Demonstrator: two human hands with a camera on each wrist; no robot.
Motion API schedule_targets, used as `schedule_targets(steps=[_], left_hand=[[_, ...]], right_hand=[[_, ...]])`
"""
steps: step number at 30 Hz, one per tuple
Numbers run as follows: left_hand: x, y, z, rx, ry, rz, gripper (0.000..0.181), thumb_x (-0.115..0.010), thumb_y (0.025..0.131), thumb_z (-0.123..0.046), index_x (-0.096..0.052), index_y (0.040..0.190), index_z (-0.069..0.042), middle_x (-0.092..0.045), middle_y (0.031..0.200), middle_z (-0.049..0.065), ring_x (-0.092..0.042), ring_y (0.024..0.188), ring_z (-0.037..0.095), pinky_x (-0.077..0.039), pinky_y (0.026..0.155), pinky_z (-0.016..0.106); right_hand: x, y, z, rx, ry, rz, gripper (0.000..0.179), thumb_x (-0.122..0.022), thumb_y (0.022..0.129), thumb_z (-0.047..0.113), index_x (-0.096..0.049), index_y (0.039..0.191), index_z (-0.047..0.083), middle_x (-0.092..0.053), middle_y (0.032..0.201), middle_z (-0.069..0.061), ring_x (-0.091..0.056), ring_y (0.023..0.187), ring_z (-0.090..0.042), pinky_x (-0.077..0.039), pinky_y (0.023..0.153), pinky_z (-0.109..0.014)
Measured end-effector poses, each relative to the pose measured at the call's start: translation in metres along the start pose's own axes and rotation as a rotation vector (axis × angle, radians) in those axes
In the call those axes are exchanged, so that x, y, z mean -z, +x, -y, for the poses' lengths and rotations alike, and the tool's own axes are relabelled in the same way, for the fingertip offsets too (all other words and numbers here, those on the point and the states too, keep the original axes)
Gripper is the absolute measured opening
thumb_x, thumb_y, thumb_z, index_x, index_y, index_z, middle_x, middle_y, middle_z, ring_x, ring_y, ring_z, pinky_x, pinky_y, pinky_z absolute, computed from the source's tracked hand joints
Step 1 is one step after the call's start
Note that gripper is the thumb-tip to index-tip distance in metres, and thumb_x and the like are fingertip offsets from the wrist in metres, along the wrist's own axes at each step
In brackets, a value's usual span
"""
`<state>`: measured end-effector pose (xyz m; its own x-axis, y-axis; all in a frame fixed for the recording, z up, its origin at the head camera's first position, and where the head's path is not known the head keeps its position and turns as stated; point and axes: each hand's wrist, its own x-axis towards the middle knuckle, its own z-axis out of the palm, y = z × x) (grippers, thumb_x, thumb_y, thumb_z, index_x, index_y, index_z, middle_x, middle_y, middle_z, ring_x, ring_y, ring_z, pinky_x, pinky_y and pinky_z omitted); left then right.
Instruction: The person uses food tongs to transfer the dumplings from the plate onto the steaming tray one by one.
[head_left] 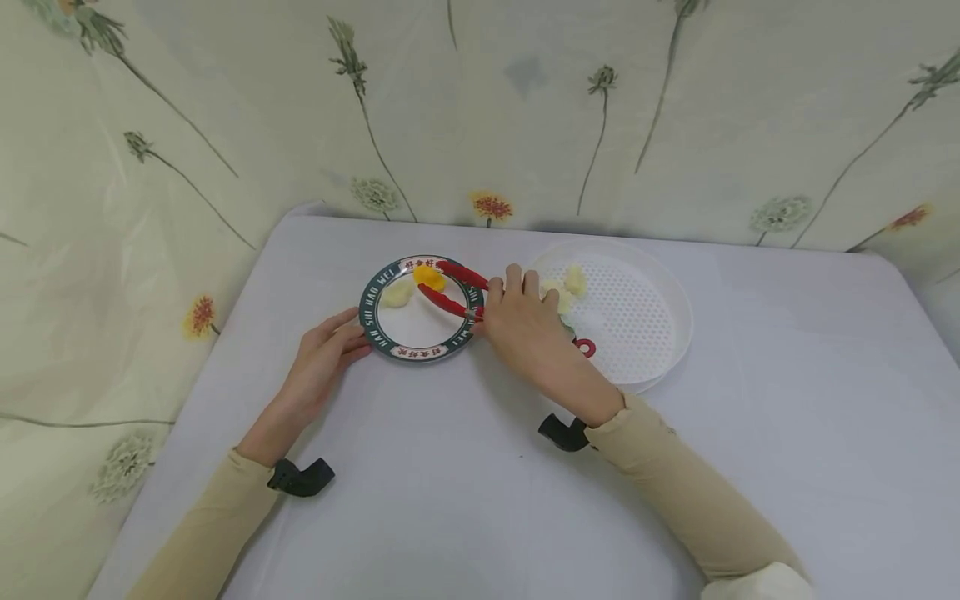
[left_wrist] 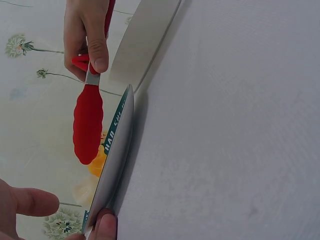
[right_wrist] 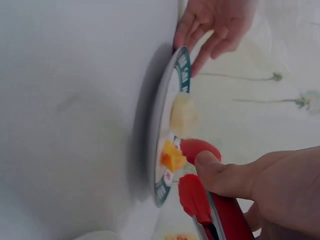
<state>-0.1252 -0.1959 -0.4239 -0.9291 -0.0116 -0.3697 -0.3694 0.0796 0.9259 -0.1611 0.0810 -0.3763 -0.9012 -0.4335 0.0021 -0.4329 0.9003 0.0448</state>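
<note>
My right hand (head_left: 525, 321) grips a pair of red tongs (head_left: 446, 302), whose two tips stand apart close by a small yellow piece (head_left: 429, 278). That piece lies on a round plate (head_left: 420, 353) with a dark green lettered rim. Beside it on the plate is a pale, whitish lump (head_left: 397, 293). From the left, my left hand (head_left: 318, 362) touches the plate's rim with extended fingers. In the left wrist view its fingertips (left_wrist: 106, 227) are under the rim, and one digit (left_wrist: 37, 201) is raised off it.
A round white tray (head_left: 678, 321) with a perforated base stands at the right, behind my right forearm. Several pale lumps (head_left: 574, 281) lie in it, along with something green (head_left: 567, 330) partly covered by the hand. A flowered cloth (head_left: 450, 125) hangs behind the white table (head_left: 420, 500).
</note>
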Motion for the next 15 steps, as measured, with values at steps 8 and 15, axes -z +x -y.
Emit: schedule_targets(steps=[8, 15], left_hand=[[0.000, 0.000, 0.000, 0.008, 0.006, -0.004, 0.061, -0.047, 0.114, -0.021, -0.027, 0.170, -0.007, -0.049, 0.161, 0.020, -0.061, 0.120, 0.006, -0.056, 0.108, 0.013], [0.001, 0.001, 0.001, 0.001, 0.010, -0.001, 0.061, -0.046, 0.115, -0.022, -0.027, 0.171, -0.007, -0.049, 0.161, 0.020, -0.062, 0.119, 0.005, -0.056, 0.109, 0.013]], right_hand=[[-0.013, 0.014, 0.007, -0.028, 0.005, 0.040, 0.068, -0.071, 0.102, 0.046, -0.057, 0.139, -0.009, -0.053, 0.117, -0.022, -0.051, 0.108, -0.037, -0.061, 0.083, -0.050], [-0.017, 0.014, 0.009, -0.011, 0.005, -0.002, 0.063, -0.067, 0.105, 0.044, -0.057, 0.136, -0.009, -0.054, 0.115, -0.022, -0.052, 0.104, -0.038, -0.062, 0.083, -0.053]])
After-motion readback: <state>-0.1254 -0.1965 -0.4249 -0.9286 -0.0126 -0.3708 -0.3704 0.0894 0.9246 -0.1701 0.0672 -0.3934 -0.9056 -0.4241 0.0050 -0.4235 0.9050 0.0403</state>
